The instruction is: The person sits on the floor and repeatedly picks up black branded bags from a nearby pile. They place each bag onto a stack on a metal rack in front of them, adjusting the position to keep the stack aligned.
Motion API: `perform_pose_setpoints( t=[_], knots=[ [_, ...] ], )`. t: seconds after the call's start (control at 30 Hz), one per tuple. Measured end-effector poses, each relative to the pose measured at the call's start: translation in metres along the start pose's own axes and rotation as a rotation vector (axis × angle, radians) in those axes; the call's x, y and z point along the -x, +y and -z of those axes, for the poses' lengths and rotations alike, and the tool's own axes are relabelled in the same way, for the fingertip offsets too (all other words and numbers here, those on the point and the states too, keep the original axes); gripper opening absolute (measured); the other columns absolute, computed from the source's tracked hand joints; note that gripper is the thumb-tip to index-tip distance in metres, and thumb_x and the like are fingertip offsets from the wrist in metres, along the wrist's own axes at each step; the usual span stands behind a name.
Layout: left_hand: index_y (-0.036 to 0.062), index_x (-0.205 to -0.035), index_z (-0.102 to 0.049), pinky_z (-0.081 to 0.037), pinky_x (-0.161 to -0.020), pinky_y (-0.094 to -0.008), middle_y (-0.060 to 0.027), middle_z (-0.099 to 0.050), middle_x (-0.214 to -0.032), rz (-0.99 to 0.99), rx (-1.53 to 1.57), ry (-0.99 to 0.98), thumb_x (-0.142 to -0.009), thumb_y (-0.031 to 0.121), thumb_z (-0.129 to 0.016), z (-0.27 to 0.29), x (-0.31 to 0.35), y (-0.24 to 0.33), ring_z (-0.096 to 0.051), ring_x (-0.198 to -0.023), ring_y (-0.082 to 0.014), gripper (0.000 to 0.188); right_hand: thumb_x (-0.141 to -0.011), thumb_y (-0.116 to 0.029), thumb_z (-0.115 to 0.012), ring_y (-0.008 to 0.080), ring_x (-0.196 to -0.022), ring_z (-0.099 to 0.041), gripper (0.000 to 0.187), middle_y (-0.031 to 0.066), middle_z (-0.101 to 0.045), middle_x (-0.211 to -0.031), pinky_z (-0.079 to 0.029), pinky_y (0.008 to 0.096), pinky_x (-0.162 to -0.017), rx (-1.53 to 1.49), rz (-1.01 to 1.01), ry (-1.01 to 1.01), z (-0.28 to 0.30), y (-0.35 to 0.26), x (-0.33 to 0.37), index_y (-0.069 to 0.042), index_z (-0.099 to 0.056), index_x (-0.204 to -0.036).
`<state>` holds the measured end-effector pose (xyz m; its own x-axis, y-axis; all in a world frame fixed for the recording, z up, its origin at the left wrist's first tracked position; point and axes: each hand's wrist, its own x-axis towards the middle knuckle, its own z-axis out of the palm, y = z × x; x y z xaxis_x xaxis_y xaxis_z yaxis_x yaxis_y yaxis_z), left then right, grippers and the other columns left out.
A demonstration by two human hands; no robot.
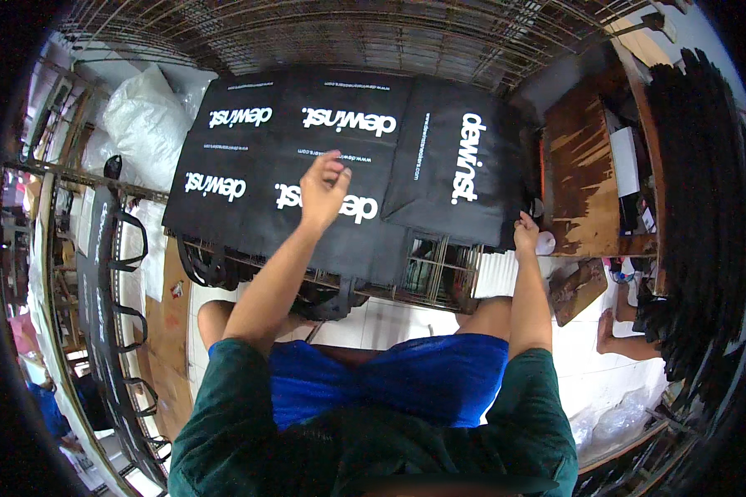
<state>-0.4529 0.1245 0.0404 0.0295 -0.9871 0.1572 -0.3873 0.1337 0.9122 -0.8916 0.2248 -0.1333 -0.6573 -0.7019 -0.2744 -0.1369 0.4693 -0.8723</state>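
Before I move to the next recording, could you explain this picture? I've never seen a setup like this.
There is no machine here: a person works bare-handed. The view looks down from a wide fisheye camera worn on the head, so straight edges bend near the rim. Black printed sheets are spread in front, with wire framework showing beneath. The left hand, fingers loosely curled, is over them with nothing visible in it; whether it touches them is unclear. The right hand is at the near right corner of the rightmost sheet, apparently pinching it.
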Motion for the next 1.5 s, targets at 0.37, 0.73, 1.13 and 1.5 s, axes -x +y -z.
perform_pose_setpoints(
  t=[0.37, 0.73, 1.13, 1.5],
  knots=[
    [0.0069, -0.121, -0.048, -0.045, -0.071, -0.023, -0.0032, -0.06, -0.098, -0.148, 0.39, 0.051, -0.083, 0.018, -0.062, 0.066, -0.12, 0.214, -0.057, -0.087, -0.0108, 0.041, -0.08, 0.003, -0.051, 0.0116, -0.077, -0.054, 0.039, 0.0036, -0.061, -0.093, -0.042, 0.0225, -0.071, 0.008, -0.005, 0.042, -0.006, -0.033, 0.029, -0.003, -0.057, -0.118],
    [-0.0099, -0.121, -0.029, -0.051, -0.082, -0.0367, -0.0231, -0.043, -0.113, 0.013, 0.974, 0.006, -0.084, 0.027, -0.061, 0.094, -0.198, 0.291, -0.051, -0.101, -0.0308, 0.062, -0.076, 0.004, -0.048, 0.0199, -0.091, -0.056, 0.041, 0.0113, -0.061, -0.102, -0.042, 0.0275, -0.082, 0.061, 0.173, 0.096, 0.003, 0.029, -0.01, -0.002, -0.058, -0.116],
    [0.0004, -0.098, -0.048, -0.051, -0.067, -0.0336, -0.0092, -0.04, -0.093, 0.041, 0.966, 0.146, -0.088, 0.019, -0.057, 0.114, -0.235, 0.264, -0.047, -0.084, -0.0199, 0.023, -0.077, -0.004, -0.05, 0.0247, -0.101, -0.058, 0.039, 0.0161, -0.061, -0.111, -0.041, 0.0301, -0.09, 0.04, 0.073, 0.103, -0.002, 0.001, -0.002, -0.001, -0.058, -0.115],
    [0.0067, -0.123, -0.044, -0.042, -0.088, -0.0283, -0.0039, -0.051, -0.107, 0.019, 1.033, 0.136, -0.087, 0.022, -0.059, 0.101, -0.038, 0.212, -0.049, -0.105, -0.0181, 0.041, -0.085, -0.02, -0.052, 0.0179, -0.084, -0.06, 0.037, 0.0061, -0.062, -0.096, -0.044, 0.0339, -0.078, -0.547, -0.245, 0.259, 0.028, 0.009, 0.022, -0.011, -0.051, -0.121]
  ],
)
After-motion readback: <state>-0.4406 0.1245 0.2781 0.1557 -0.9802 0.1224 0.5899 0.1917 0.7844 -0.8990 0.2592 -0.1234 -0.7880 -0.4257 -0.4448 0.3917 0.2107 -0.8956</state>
